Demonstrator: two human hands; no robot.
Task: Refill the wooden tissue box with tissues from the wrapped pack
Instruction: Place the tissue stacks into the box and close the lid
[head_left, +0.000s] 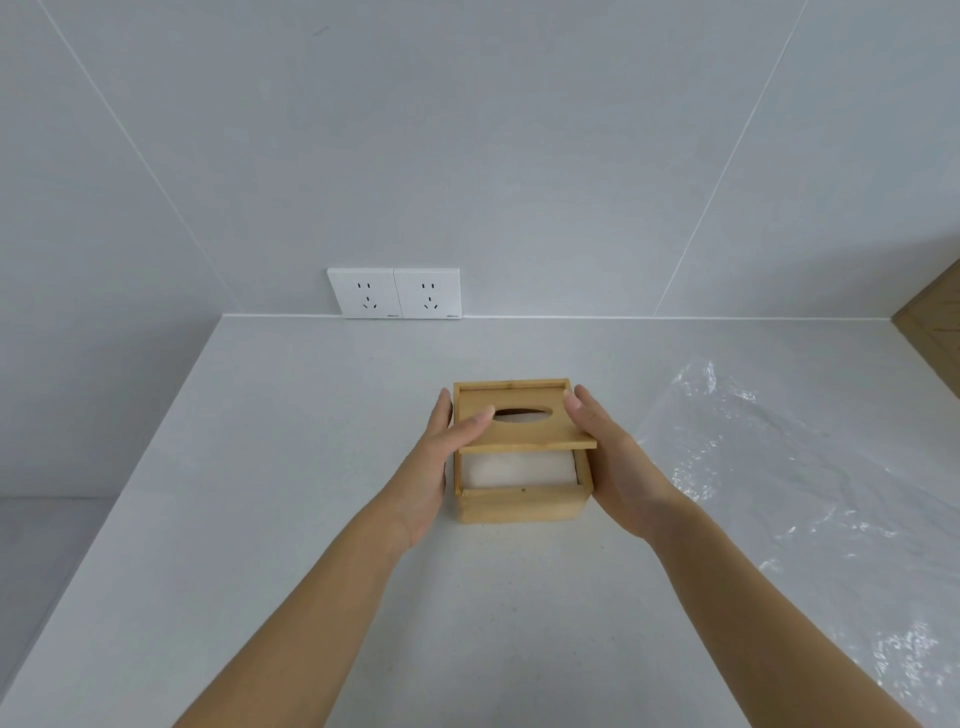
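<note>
A wooden tissue box stands on the pale counter in the middle of view. Its sliding lid, with an oval slot, covers the far part of the box; the near part is uncovered. White tissues fill the inside. My left hand lies along the box's left side with straight fingers, its thumb resting on top of the lid. My right hand lies flat against the right side, fingertips at the lid's far right corner. Clear plastic wrap lies spread on the counter to the right.
Two white wall sockets sit on the grey tiled wall just above the counter's back edge. A wooden cabinet panel shows at the far right. The counter's left edge drops off to a lower grey surface.
</note>
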